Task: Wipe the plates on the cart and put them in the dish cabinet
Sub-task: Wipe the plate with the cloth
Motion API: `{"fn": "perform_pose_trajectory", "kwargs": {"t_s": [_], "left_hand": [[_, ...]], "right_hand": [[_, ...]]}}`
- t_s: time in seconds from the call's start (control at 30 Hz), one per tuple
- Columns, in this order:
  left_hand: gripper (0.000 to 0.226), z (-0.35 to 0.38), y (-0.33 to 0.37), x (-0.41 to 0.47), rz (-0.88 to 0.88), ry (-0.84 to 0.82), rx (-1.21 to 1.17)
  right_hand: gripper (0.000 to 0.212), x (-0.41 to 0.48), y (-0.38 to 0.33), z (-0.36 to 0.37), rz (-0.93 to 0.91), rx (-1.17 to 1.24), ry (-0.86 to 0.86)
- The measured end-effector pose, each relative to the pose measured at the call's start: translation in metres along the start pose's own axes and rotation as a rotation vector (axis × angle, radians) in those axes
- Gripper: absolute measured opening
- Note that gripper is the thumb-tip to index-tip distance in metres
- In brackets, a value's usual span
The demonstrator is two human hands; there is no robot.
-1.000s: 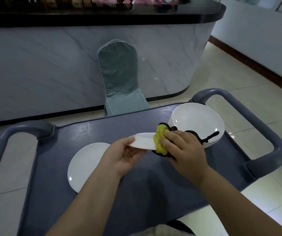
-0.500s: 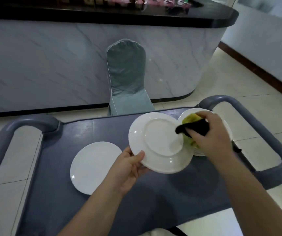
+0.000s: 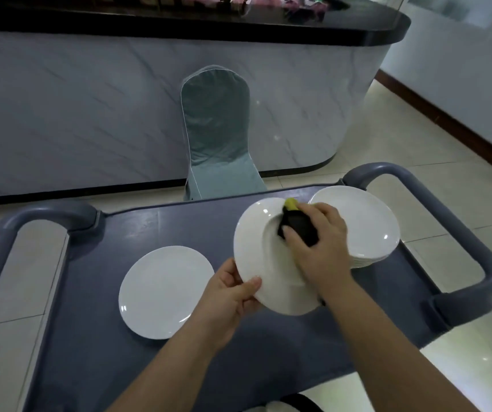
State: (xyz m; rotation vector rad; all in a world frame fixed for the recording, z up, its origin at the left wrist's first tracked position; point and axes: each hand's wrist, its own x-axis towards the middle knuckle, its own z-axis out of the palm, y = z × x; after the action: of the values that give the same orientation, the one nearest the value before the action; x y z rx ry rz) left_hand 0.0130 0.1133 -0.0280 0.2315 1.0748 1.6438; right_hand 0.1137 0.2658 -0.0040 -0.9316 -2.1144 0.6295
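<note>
Plate [image 3: 253, 263], white and round, is held tilted above the cart [image 3: 113, 239], its broad face turned toward the camera and its lower edge nearest the person. The left hand [image 3: 226, 295] grasps the plate at its lower left rim, thumb lying on the near face and the other fingers hidden behind it. The right hand [image 3: 319, 242] sits on the upper right part of the plate, fingers curled around a cloth [image 3: 298, 230] that is black with a bit of yellow showing at the top, and it presses that cloth against the plate's middle. Just behind the right hand, a stack of plates [image 3: 369, 230] rests on the right end of the cart's grey top; the held plate overlaps it in the view. A single plate [image 3: 164, 292] lies flat on the cart to the left of the left hand, apart from it. Thick grey handles [image 3: 476, 257] loop out from both ends of the cart. Beyond the cart a chair [image 3: 218, 135] in a pale green cover stands against a marble-fronted counter [image 3: 90, 99] with a dark top, on a glossy tiled floor [image 3: 417, 162]
</note>
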Motion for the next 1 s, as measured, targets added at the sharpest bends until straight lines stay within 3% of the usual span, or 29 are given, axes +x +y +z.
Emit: {"fn": "perform_pose_trajectory", "kwargs": {"t_s": [0.17,0.3,0.43,0.53,0.63,0.7,0.8,0.9,1.0], "left_hand": [[0.040,-0.010,0.008,0.003,0.033,-0.007,-0.146],[0.046,-0.011,-0.003,-0.005,-0.025,-0.011,-0.020],[0.046,0.006,-0.009,-0.011,-0.008,-0.109,0.127],[0.043,0.003,-0.004,-0.004,0.021,-0.088,0.069],[0.040,-0.007,-0.004,0.001,-0.032,-0.043,-0.046],[0.040,-0.010,-0.011,0.000,-0.077,-0.011,-0.068],[0.038,-0.009,-0.019,-0.002,-0.094,-0.001,-0.031],[0.044,-0.005,-0.019,0.000,-0.084,-0.009,-0.003],[0.042,-0.007,-0.012,0.006,-0.067,-0.023,-0.107]], "right_hand": [[0.044,-0.043,-0.019,0.011,-0.405,-0.074,-0.196],[0.041,-0.056,0.037,-0.031,-0.210,-0.032,0.003],[0.042,-0.037,0.017,-0.026,-0.008,-0.026,0.237],[0.040,-0.040,-0.016,-0.006,-0.221,-0.029,0.114],[0.038,-0.064,-0.002,-0.004,-0.442,-0.074,-0.059],[0.040,-0.070,0.033,-0.015,-0.386,-0.061,-0.083],[0.040,-0.057,0.068,-0.024,-0.161,-0.017,0.008],[0.040,-0.026,0.043,-0.005,-0.026,-0.053,0.082],[0.041,-0.024,-0.006,0.018,-0.203,-0.066,-0.067]]}}
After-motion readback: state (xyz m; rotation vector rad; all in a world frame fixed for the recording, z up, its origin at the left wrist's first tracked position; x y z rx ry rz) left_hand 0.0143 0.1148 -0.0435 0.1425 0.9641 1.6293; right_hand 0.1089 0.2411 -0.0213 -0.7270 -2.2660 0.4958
